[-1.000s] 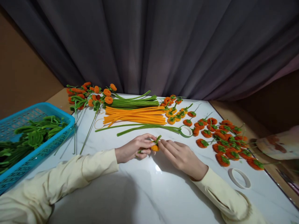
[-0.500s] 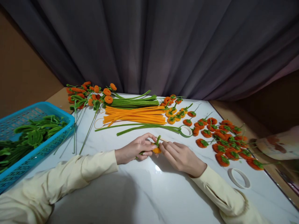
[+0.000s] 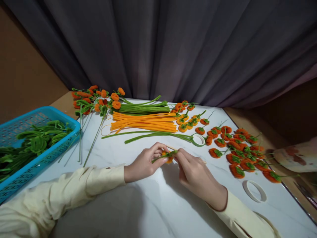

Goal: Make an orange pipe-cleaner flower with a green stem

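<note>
The left hand (image 3: 146,162) pinches a small orange pumpkin piece (image 3: 168,156) between thumb and fingertips, and the right hand (image 3: 195,172) closes on the same piece from the other side, so the two hands meet over the white surface (image 3: 138,205). Against half a second ago, both hands have lifted a little and tipped: the green stem (image 3: 162,156), which stood up from the piece, now lies nearly level and runs back under the left thumb, and a thin pale stick (image 3: 170,147) shows just past the fingertips. By that, the work looks to have turned from seating the green top to twisting or wrapping it along the stem. Just beyond the right hand lies a roll of green tape (image 3: 198,139), and further to that side a spread of finished pumpkins (image 3: 235,155) and a white tape ring (image 3: 255,190). Beyond both hands lie orange pipe cleaners (image 3: 143,123); far off the left hand stands a blue basket (image 3: 37,162) of green pieces.
</note>
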Demonstrator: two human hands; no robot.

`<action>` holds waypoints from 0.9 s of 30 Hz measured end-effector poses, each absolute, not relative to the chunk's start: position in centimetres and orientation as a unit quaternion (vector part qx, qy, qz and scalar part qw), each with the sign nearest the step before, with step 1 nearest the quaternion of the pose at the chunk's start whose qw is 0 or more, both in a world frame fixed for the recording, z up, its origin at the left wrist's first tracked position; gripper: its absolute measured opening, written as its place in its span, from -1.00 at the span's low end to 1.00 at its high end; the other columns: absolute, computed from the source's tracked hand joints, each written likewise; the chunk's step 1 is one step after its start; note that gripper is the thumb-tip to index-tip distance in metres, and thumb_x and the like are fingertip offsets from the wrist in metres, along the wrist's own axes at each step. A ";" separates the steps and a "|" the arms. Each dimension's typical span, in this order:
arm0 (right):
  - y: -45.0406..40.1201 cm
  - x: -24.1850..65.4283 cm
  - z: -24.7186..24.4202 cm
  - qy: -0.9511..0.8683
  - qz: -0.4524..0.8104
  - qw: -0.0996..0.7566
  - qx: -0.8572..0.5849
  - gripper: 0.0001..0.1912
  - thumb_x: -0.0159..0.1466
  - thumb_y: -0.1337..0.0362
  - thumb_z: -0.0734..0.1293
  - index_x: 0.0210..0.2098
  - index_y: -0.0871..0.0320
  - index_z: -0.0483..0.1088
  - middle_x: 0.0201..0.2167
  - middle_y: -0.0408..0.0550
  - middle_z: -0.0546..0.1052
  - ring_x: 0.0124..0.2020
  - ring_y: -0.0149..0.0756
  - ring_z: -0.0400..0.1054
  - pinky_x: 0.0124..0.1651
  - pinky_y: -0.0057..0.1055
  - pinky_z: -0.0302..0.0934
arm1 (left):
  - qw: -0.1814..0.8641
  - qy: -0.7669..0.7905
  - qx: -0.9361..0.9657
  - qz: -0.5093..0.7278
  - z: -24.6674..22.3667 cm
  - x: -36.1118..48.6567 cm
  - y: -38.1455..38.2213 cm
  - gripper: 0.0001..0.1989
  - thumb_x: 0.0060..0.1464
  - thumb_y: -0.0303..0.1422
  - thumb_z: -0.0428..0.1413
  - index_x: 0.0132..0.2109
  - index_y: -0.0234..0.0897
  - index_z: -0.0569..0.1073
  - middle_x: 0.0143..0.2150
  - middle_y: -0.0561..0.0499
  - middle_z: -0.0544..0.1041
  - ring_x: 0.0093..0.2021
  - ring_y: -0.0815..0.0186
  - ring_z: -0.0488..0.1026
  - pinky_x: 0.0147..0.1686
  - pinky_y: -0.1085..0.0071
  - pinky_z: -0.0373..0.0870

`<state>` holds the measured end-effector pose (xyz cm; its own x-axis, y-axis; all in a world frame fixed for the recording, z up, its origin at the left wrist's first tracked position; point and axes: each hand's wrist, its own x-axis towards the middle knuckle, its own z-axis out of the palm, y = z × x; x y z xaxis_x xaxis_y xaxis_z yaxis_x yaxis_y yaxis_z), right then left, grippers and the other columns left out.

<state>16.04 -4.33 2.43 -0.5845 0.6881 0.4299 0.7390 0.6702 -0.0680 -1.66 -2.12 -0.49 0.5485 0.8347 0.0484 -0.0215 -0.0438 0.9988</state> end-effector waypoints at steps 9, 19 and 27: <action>-3.3 17.0 2.3 -0.907 -0.289 0.186 -0.243 -0.79 0.28 0.50 0.09 -0.26 0.40 0.34 -0.48 0.06 0.41 -0.46 -0.26 0.27 -0.46 -0.36 0.11 | 0.641 0.347 0.637 0.249 1.9 -3.0 -0.6 -0.74 0.15 -0.16 -0.02 -0.28 -0.28 0.25 -0.53 0.07 0.41 -0.58 0.46 0.34 -0.57 0.55 0.25; -2.9 17.6 1.3 -0.901 -0.316 0.211 -0.210 -0.78 0.28 0.50 0.11 -0.28 0.38 0.37 -0.45 0.06 0.48 -0.45 -0.31 0.34 -0.43 -0.36 0.17 | 0.749 0.378 0.522 0.155 4.4 -3.0 -0.4 -0.73 0.03 -0.22 0.13 -0.39 -0.38 0.34 -0.57 0.01 0.48 -0.69 0.49 0.32 -0.68 0.58 0.21; -2.9 17.6 0.8 -0.899 -0.308 0.243 -0.196 -0.82 0.27 0.48 0.15 -0.28 0.37 0.38 -0.47 0.04 0.48 -0.49 -0.35 0.34 -0.46 -0.38 0.18 | 0.799 0.402 0.416 0.165 3.8 -2.0 -2.4 -0.74 -0.03 -0.27 0.19 -0.45 -0.44 0.42 -0.51 -0.02 0.50 -0.64 0.53 0.32 -0.64 0.60 0.22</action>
<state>17.59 -2.88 0.77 -0.8051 0.2019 0.5578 0.5016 0.7338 0.4583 -1.96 -2.39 3.76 0.6224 0.5975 -0.5056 0.0712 0.6000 0.7968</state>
